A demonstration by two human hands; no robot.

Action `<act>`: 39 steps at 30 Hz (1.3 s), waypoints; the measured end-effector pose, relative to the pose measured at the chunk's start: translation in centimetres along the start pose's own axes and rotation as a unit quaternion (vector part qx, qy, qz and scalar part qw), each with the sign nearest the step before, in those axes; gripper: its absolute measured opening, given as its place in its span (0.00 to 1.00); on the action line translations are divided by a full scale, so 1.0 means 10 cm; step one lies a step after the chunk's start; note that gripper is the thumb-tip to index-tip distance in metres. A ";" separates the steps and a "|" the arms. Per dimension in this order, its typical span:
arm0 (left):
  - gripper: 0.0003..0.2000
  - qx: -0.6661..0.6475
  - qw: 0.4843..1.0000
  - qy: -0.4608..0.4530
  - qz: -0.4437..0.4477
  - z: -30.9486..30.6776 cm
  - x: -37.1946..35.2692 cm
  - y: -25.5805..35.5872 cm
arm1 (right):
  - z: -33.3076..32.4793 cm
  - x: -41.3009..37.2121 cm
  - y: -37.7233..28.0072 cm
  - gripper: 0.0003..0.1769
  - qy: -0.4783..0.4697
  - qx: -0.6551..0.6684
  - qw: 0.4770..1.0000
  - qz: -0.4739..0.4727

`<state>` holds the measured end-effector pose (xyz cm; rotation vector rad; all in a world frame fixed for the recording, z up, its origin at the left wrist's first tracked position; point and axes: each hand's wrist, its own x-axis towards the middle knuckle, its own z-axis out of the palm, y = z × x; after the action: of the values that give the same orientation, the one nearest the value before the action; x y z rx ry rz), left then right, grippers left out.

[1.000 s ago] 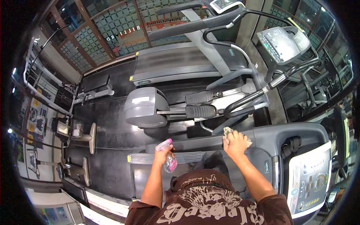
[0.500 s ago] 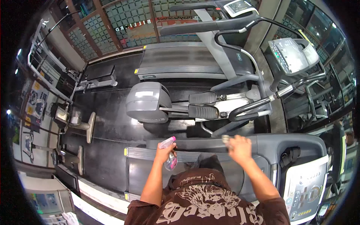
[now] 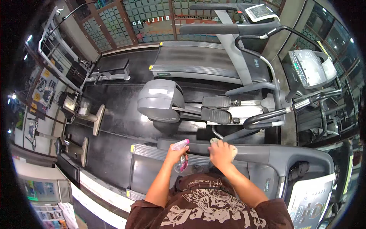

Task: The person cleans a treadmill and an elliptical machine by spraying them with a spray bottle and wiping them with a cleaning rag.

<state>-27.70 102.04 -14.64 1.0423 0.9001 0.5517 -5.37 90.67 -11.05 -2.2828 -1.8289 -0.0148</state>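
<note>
My left hand [image 3: 175, 154] is wrapped round a clear spray bottle [image 3: 181, 165] with a pink nozzle tip and pink on its lower part. It is held over the treadmill deck, just left of the handrail's middle. My right hand [image 3: 222, 154] is closed on a pale cloth [image 3: 233, 151], whose edges stick out on both sides of the fingers. Hand and cloth rest against the grey treadmill handrail [image 3: 251, 153]. My palm hides most of the cloth.
Beyond the handrail stands an elliptical trainer [image 3: 160, 101], with another treadmill [image 3: 194, 57] behind it. The near treadmill's console [image 3: 310, 202] is at the lower right. A weight bench [image 3: 110, 70] and exercise bikes [image 3: 91, 118] stand to the left.
My right hand has moved left along the handrail with the cloth, nearer my left hand. The spray bottle stays in my left hand. The view has shifted slightly.
</note>
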 end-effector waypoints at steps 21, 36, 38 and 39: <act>0.09 -0.019 1.000 -0.004 0.016 -0.08 0.07 -0.10 | -0.14 -0.08 -0.02 0.16 -0.074 -0.045 0.996 0.028; 0.11 -0.041 0.999 -0.017 0.021 -0.10 0.08 -0.13 | -1.11 -0.67 1.74 0.14 0.031 -0.066 0.965 0.253; 0.11 -0.052 0.998 -0.018 0.016 -0.09 0.07 -0.12 | -0.85 -0.63 1.52 0.17 0.054 -0.059 0.969 0.236; 0.11 -0.056 0.998 -0.020 0.013 -0.09 0.07 -0.11 | -0.71 -0.59 1.32 0.18 0.066 -0.054 0.970 0.229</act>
<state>-28.04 102.56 -16.06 0.9615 0.8123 0.5943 6.89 81.04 -7.12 -2.6532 -1.2324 -0.1918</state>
